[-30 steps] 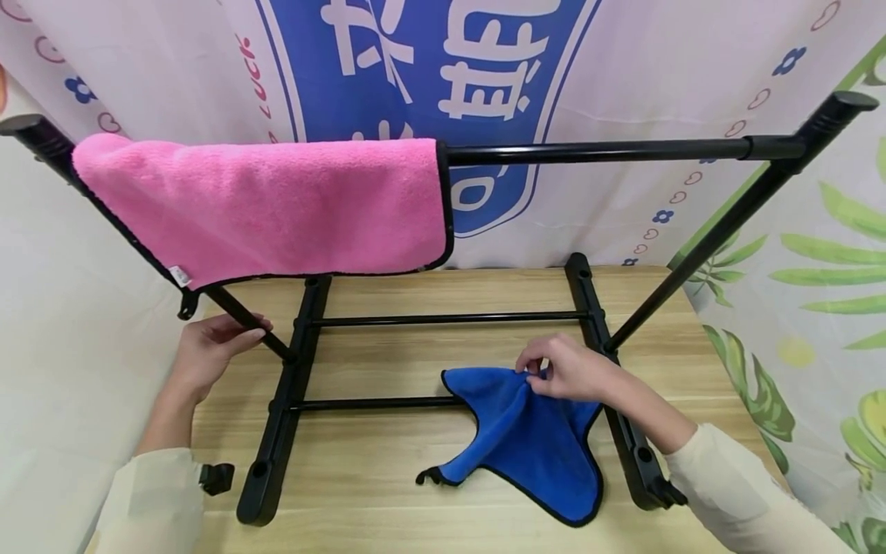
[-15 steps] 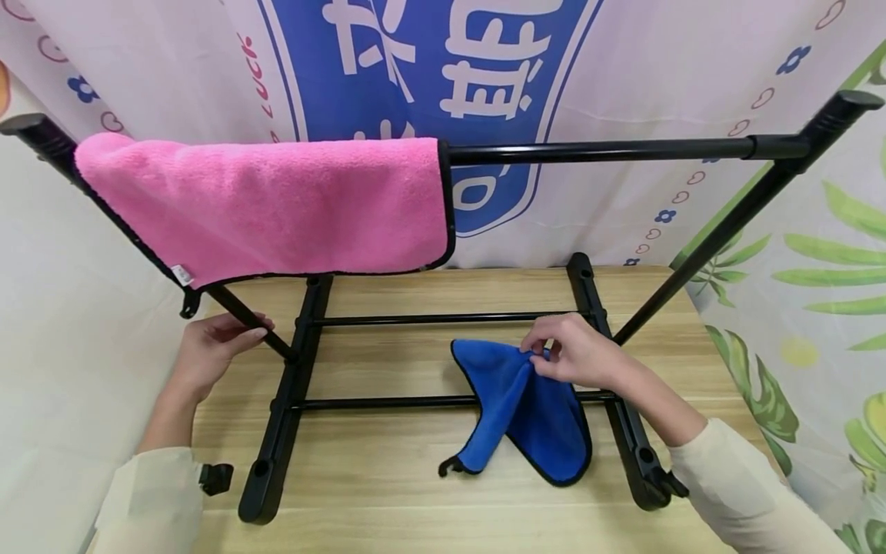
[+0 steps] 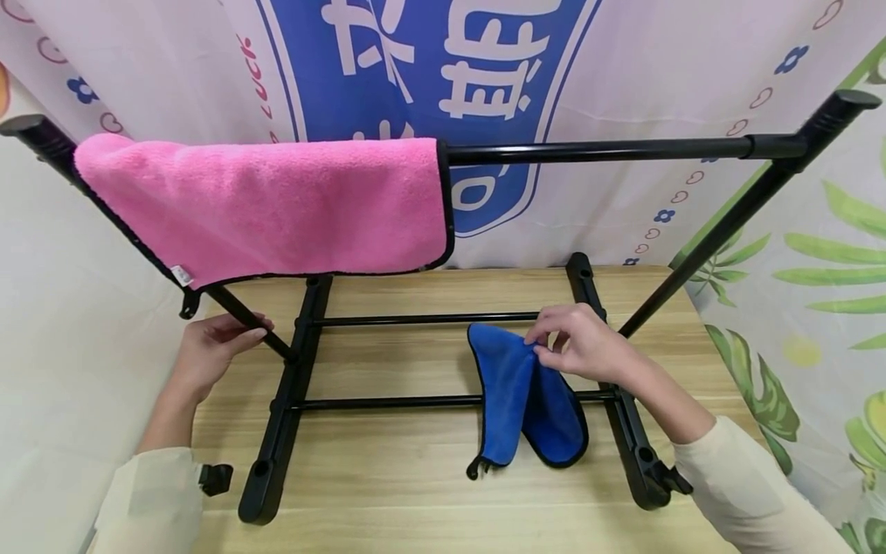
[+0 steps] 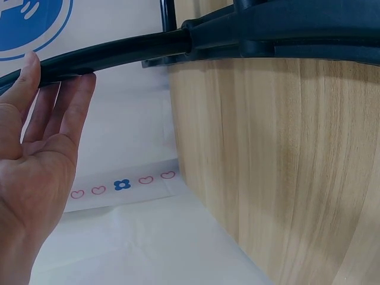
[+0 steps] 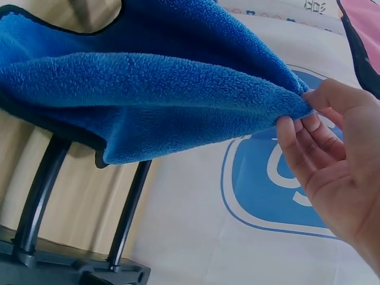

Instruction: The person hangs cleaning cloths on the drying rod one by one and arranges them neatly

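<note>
My right hand (image 3: 581, 342) pinches a blue towel (image 3: 501, 385) with black edging, which hangs in folds from the fingertips over the rack's lower front bar. In the right wrist view, thumb and fingers (image 5: 292, 139) bunch one point of the blue cloth. Low on the black drying rack's left post (image 3: 238, 308), my left hand (image 3: 216, 350) holds the tube between thumb and fingers, as the left wrist view also shows. Draped over the left half of the rack's top bar (image 3: 595, 151) is a pink towel (image 3: 277, 211) with a black border and a white tag.
Two lower crossbars join the rack's black feet (image 3: 266, 469) on the wooden tabletop (image 3: 388, 492). The right post (image 3: 713, 223) slants up beside the right forearm. Behind stands a printed white and blue backdrop (image 3: 623, 69), with a leaf-patterned sheet (image 3: 831, 261) at right.
My right hand has lifted the blue towel up and away toward the back, so its lower part hangs narrower and higher off the table. The left hand and pink towel stay put.
</note>
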A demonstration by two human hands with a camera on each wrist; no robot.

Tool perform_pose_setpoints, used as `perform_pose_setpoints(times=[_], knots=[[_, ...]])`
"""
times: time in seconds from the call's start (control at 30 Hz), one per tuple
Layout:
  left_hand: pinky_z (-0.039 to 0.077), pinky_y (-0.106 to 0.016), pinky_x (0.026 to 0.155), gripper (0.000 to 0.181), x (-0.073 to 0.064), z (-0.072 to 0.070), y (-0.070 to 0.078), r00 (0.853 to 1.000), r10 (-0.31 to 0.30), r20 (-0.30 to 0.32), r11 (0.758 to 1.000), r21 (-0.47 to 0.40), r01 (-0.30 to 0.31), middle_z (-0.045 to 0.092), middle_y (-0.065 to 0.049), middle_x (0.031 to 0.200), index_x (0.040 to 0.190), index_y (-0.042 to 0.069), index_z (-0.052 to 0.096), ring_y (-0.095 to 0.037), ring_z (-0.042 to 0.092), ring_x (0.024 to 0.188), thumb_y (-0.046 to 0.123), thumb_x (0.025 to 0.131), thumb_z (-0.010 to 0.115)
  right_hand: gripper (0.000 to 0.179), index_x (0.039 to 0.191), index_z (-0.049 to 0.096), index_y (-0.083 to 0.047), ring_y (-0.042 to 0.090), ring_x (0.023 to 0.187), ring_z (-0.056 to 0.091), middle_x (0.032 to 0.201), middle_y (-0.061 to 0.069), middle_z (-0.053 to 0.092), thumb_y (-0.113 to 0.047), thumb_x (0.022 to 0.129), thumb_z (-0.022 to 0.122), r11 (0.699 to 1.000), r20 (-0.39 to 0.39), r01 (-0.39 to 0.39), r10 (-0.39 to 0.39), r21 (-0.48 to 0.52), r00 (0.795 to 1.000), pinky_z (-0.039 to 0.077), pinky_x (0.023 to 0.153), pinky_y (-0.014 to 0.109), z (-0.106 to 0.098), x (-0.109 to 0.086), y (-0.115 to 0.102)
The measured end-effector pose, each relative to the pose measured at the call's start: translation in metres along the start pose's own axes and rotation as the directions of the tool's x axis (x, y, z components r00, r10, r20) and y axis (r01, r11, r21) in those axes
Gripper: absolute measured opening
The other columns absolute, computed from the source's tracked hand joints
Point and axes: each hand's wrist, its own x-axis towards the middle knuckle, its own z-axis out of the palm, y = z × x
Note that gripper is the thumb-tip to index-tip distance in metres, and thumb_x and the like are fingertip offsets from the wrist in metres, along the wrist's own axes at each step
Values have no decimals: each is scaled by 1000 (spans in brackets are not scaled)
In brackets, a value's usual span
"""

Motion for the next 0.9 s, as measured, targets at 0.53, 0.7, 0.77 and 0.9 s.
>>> perform_pose_setpoints(times=[0.53, 0.7, 0.77, 0.9], knots=[[60, -19, 80, 24, 0, 0, -1, 1000, 7, 1, 1000, -16, -7, 78, 6, 101, 117, -16, 68, -4, 74, 93, -5, 96, 69, 25, 93, 80, -8, 7, 72, 62, 90, -3, 70, 14, 81, 74, 998, -128, 66, -67, -12, 990, 59, 59, 27, -21, -3, -9], [59, -19, 80, 24, 1, 1, 0, 1000, 9, 0, 1000, -20, -9, 79, 6, 100, 117, -16, 68, -4, 74, 92, -6, 95, 70, 27, 93, 80, -9, 6, 68, 58, 90, -4, 69, 14, 81, 75, 996, -175, 84, -84, -8, 981, 54, 54, 26, -31, -4, -13], [59, -19, 80, 24, 2, 1, 0, 1000, 8, 1, 1000, -20, -8, 79, 6, 100, 117, -16, 68, -3, 74, 92, -6, 95, 70, 27, 93, 80, -9, 6, 67, 59, 90, -3, 70, 14, 80, 76, 995, -192, 104, -104, -9, 976, 53, 53, 26, -34, -4, -14], [59, -19, 80, 24, 1, 1, 1, 1000, 3, -4, 1000, -13, -3, 78, 7, 100, 117, -16, 68, -3, 74, 92, -6, 95, 69, 27, 92, 80, -9, 6, 66, 60, 90, -1, 71, 14, 79, 77, 990, -211, 139, -139, -13, 968, 52, 53, 22, -37, -4, -16]])
